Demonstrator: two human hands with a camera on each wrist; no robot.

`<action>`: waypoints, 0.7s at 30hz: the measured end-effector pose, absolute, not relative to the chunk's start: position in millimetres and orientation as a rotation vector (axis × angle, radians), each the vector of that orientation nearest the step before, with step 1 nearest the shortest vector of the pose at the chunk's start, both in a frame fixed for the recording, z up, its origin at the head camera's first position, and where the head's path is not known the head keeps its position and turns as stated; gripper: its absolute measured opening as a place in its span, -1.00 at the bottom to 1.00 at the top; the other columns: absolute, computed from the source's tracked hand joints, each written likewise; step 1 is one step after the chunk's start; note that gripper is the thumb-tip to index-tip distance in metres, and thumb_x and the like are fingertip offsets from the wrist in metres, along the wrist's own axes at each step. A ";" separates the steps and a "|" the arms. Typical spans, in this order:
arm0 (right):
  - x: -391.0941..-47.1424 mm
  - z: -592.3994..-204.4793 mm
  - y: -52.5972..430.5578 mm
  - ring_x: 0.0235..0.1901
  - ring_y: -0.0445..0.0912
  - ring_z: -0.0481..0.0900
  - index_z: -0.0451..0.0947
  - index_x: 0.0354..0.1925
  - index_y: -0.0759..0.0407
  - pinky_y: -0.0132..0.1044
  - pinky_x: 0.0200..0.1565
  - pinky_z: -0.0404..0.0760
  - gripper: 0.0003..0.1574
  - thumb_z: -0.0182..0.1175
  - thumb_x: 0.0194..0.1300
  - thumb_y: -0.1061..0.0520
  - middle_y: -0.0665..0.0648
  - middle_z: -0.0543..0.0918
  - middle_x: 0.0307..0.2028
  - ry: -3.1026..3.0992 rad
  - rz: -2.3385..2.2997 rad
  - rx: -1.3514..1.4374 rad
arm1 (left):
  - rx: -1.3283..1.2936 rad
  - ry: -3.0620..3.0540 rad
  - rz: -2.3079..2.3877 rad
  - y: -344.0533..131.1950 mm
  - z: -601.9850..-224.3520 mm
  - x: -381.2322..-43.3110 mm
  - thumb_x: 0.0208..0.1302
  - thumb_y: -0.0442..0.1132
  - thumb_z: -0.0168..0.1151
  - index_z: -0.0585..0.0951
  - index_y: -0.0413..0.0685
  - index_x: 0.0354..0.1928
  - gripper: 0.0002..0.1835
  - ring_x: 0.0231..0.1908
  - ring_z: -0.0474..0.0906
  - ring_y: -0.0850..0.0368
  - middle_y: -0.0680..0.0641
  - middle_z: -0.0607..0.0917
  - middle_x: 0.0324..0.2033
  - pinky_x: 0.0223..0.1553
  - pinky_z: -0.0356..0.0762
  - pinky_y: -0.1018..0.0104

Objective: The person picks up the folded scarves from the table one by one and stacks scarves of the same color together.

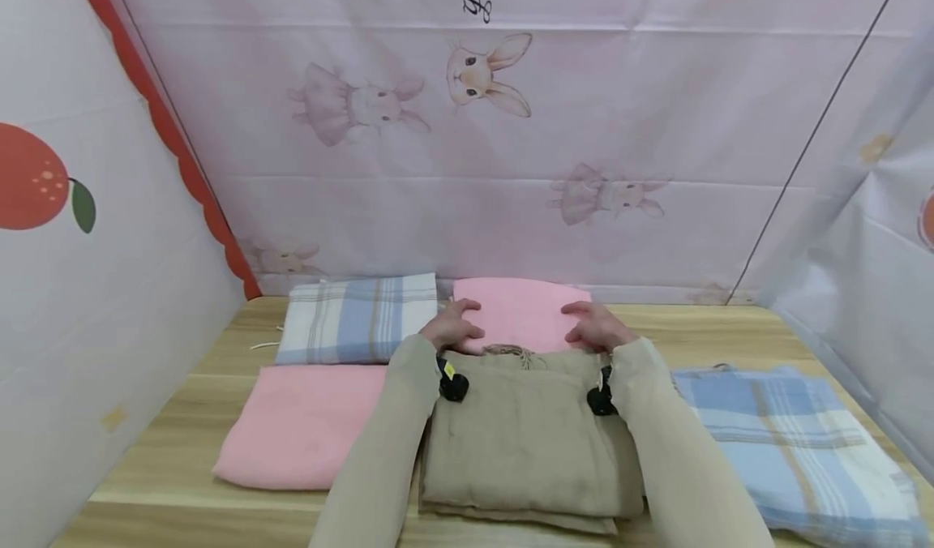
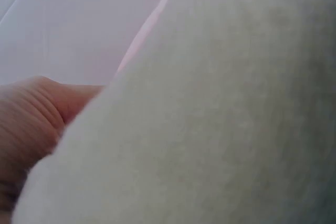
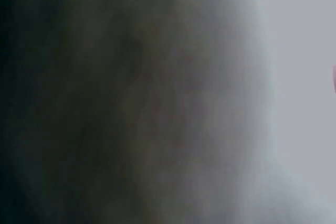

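A folded pink cloth [image 1: 521,313] lies at the back of the table, against the patterned backdrop. My left hand [image 1: 454,327] rests on its left edge, with thumb and index finger spread over the fabric. Opposite, my right hand [image 1: 597,327] touches the right edge in the same way. Under and between my forearms lies a folded khaki garment [image 1: 529,443] with a drawstring at its far edge. Sleeve fabric fills most of the left wrist view, beside part of the left hand [image 2: 31,119] and a pink edge. The right wrist view is blurred and mostly blocked.
On the wooden table [image 1: 168,451], a blue-and-white plaid folded cloth [image 1: 357,321] lies at back left, with another pink folded cloth [image 1: 306,426] in front. A second plaid cloth [image 1: 803,451] lies at right. Printed sheets [image 1: 438,143] enclose the back and sides.
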State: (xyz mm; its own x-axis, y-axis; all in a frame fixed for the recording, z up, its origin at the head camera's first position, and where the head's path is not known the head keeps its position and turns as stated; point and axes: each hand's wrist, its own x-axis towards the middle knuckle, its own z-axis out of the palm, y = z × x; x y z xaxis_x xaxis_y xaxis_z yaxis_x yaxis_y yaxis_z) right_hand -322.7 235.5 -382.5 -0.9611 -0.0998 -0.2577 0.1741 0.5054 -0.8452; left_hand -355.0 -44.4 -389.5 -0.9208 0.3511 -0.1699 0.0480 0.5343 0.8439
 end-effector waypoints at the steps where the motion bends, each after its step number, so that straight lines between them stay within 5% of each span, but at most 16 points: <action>1: -322.4 -382.1 235.3 -0.75 -0.29 0.20 0.23 0.46 0.41 -0.42 -0.59 0.33 -0.24 0.11 0.32 0.47 0.51 0.50 0.16 2.477 -1.443 0.060 | 0.332 2.458 1.339 -44.5 -389.8 -354.2 0.39 -0.38 0.24 0.37 -0.21 0.45 -0.40 0.35 0.29 -0.23 -0.32 0.26 0.46 0.26 0.31 -0.05; 3: -322.1 -381.4 235.3 -0.75 -0.30 0.19 0.23 0.45 0.43 -0.43 -0.60 0.32 -0.25 0.09 0.31 0.47 0.52 0.47 0.21 2.475 -1.449 0.055 | 0.327 2.462 1.350 -44.9 -389.3 -352.1 0.39 -0.40 0.24 0.38 -0.21 0.44 -0.40 0.37 0.26 -0.21 -0.31 0.24 0.47 0.23 0.33 -0.03; 8: -322.3 -380.9 237.5 -0.77 -0.30 0.16 0.21 0.48 0.41 -0.43 -0.64 0.29 -0.23 0.05 0.32 0.49 0.19 0.68 -0.41 2.443 -1.495 0.080 | 0.317 2.466 1.393 -44.9 -388.3 -350.4 0.38 -0.45 0.22 0.40 -0.17 0.44 -0.40 0.24 0.35 -0.18 -0.30 0.20 0.50 0.05 0.39 0.06; 12: -320.7 -380.6 239.4 -0.80 -0.28 0.11 0.17 0.50 0.38 -0.42 -0.68 0.24 -0.19 0.01 0.31 0.51 -0.03 0.40 -0.74 2.421 -1.520 0.080 | 0.333 2.462 1.420 -43.7 -390.5 -351.1 0.35 -0.46 0.24 0.44 -0.12 0.43 -0.40 -0.28 0.44 -0.02 -0.32 0.21 0.49 -0.24 0.41 0.19; 16: -320.4 -380.1 240.6 -0.81 -0.28 0.11 0.14 0.52 0.35 -0.41 -0.70 0.22 -0.18 0.01 0.32 0.49 -0.08 0.27 -0.79 2.410 -1.552 0.069 | 0.294 2.436 1.472 -41.9 -390.7 -352.5 0.35 -0.49 0.23 0.43 -0.09 0.45 -0.38 -0.63 0.19 0.16 -0.30 0.24 0.48 -0.46 0.34 0.29; 21: -322.1 -376.9 239.6 -0.82 -0.27 0.11 0.14 0.54 0.30 -0.40 -0.71 0.21 -0.16 0.02 0.33 0.48 -0.09 0.24 -0.80 2.399 -1.607 0.063 | 0.303 2.415 1.542 -44.3 -381.7 -351.3 0.33 -0.54 0.17 0.41 -0.11 0.46 -0.35 -0.68 0.21 0.23 -0.31 0.29 0.43 -0.53 0.33 0.36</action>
State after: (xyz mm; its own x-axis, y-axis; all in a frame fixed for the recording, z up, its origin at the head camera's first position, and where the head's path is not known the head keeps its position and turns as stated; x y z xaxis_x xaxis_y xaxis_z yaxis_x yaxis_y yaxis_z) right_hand -322.1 239.6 -376.9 -0.9672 -0.1036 -0.2319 0.1750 0.3899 -0.9041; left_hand -351.3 -44.3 -381.7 -0.9446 0.3111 -0.1050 0.0357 0.4153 0.9090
